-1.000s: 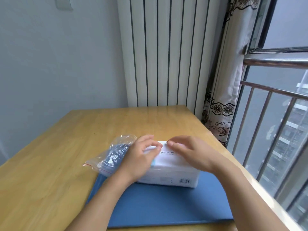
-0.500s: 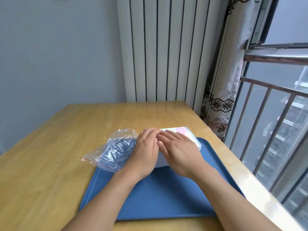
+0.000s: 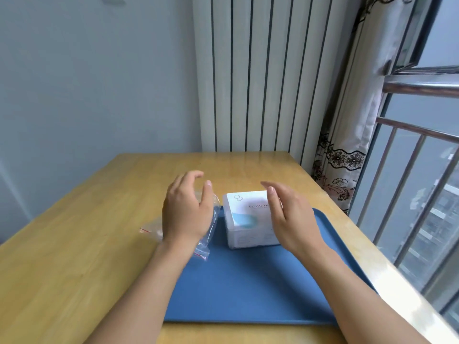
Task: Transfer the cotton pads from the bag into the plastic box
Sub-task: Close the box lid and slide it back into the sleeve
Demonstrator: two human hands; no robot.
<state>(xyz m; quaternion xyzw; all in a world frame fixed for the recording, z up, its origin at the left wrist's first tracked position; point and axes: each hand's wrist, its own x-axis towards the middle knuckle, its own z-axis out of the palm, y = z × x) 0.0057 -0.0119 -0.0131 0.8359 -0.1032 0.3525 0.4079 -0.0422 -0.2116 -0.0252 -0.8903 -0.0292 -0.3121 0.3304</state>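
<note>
Plastic box (image 3: pixel 249 219): I see it lid-closed on the far half of the blue tray (image 3: pixel 248 289), white label up with a pale blue patch.
Bag (image 3: pixel 207 234): clear, crumpled, at the box's 9 o'clock, straddling the tray's left edge; whether it holds cotton pads I cannot tell.
Left hand (image 3: pixel 186 209): above the bag, fingers loosely curved and apart, gripping nothing.
Right hand (image 3: pixel 290 217): at the box's 3 o'clock, fingers straight and close together, thumb apart; contact with the box I cannot tell.
Table (image 3: pixel 74 244): wooden, under the tray.
Radiator (image 3: pixel 268 75): at 12 o'clock, against the wall.
</note>
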